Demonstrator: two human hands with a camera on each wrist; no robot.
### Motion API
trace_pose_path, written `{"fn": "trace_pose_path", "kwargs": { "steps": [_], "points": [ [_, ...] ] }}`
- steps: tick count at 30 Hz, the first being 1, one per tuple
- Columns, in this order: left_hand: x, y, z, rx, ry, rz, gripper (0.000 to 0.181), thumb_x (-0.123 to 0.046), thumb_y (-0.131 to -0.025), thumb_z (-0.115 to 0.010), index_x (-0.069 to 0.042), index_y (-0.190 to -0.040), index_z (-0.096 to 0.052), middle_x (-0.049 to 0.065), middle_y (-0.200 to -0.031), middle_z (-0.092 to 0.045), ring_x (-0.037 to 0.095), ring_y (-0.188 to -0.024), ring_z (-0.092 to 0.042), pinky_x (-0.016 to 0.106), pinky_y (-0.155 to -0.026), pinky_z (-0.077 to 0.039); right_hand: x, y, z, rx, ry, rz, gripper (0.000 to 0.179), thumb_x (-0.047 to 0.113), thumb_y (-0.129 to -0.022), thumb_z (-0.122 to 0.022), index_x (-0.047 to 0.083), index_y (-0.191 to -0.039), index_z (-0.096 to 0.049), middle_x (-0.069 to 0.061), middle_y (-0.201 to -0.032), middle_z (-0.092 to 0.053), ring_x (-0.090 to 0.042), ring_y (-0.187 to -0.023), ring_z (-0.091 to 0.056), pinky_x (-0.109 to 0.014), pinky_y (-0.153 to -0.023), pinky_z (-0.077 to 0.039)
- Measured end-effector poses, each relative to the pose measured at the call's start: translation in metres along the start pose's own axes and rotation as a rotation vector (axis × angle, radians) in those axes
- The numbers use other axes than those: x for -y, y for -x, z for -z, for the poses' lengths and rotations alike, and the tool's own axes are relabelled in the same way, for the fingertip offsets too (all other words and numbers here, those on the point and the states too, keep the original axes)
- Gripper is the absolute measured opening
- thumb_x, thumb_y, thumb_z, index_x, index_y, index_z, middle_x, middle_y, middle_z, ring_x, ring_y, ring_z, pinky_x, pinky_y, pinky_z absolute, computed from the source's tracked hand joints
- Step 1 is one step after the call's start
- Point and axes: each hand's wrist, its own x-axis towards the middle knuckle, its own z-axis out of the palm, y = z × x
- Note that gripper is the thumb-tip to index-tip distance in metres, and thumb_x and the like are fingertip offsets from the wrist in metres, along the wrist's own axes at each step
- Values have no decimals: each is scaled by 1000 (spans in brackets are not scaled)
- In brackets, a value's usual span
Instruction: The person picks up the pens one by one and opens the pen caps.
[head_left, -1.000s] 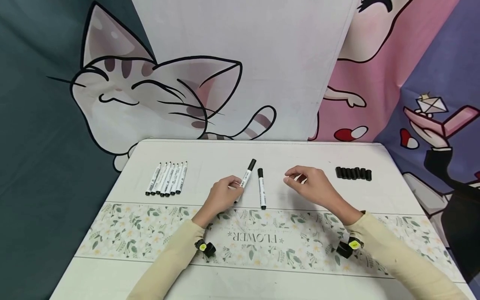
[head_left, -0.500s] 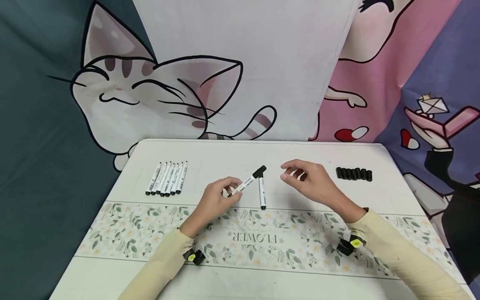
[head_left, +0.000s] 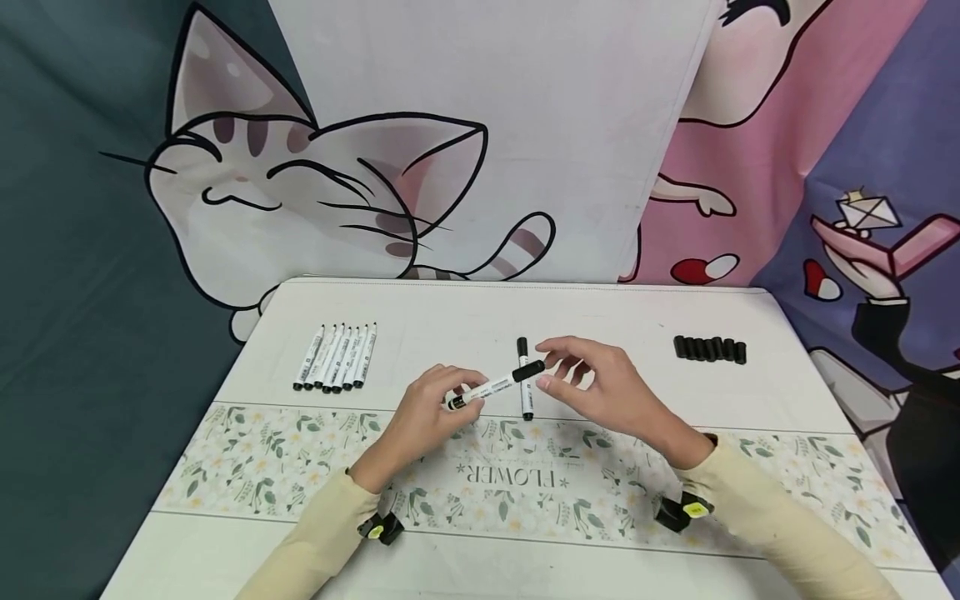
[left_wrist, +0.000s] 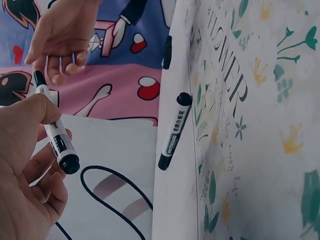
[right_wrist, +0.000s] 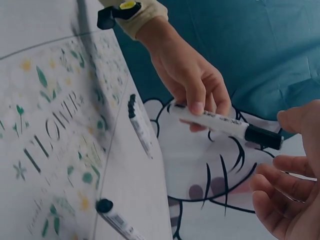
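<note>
My left hand (head_left: 420, 417) pinches a capped white marker (head_left: 495, 387) between thumb and fingers, its black cap pointing right. My right hand (head_left: 611, 390) has its thumb and fingers parted right at the cap end. In the right wrist view, the black cap (right_wrist: 264, 137) lies close to the right thumb (right_wrist: 295, 120), with nothing gripped between thumb and fingers. A second capped marker (left_wrist: 175, 127) lies on the table beneath; in the head view the held marker crosses over it.
Several uncapped white markers (head_left: 336, 358) lie side by side at the table's left. A row of loose black caps (head_left: 709, 349) lies at the right. A floral strip printed "FLOWER" (head_left: 512, 476) runs across the table, with a cartoon curtain (head_left: 585, 142) behind.
My left hand has lifted the marker off the table and turned it from steep to nearly level, cap to the right. My right hand has moved left and down toward the cap.
</note>
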Motion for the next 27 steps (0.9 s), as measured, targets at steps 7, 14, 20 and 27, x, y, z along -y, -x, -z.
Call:
{"fn": "trace_pose_path", "kwargs": {
  "steps": [7,14,20,27],
  "points": [
    [0,3,-5,21,-16,-11,26,-20,-91,-75,-19,-117,-76,-8,-111,-74,9,-96,-62,32,-83,-53,4,6,-12,7,4,22,34,21,-93,-77,13,-126,-70,9,-100,-72,-3,-82,-64,-28,-70,-55],
    [1,3,-7,29,-20,-44,25,-21,-94,-73,-18,-119,-75,-7,-114,-74,10,-100,-63,33,-86,-53,7,6,-15,-24,46,101,22,17,-93,-77,15,-115,-75,10,-101,-73,-3,-81,-62,-26,-67,-55],
    [-2,0,-9,9,-16,-83,26,-21,-93,-73,-15,-117,-74,-4,-111,-74,12,-98,-65,35,-87,-53,9,3,-15,-77,74,128,18,15,-93,-77,18,-111,-77,9,-97,-73,-2,-76,-62,-24,-63,-54],
    [-8,-2,-12,-35,-18,-80,25,-25,-89,-80,-14,-110,-74,-4,-106,-73,14,-94,-66,34,-84,-54,13,2,-18,-118,65,125,18,14,-92,-78,18,-109,-76,9,-97,-74,-2,-73,-60,-23,-63,-53]
  ]
}}
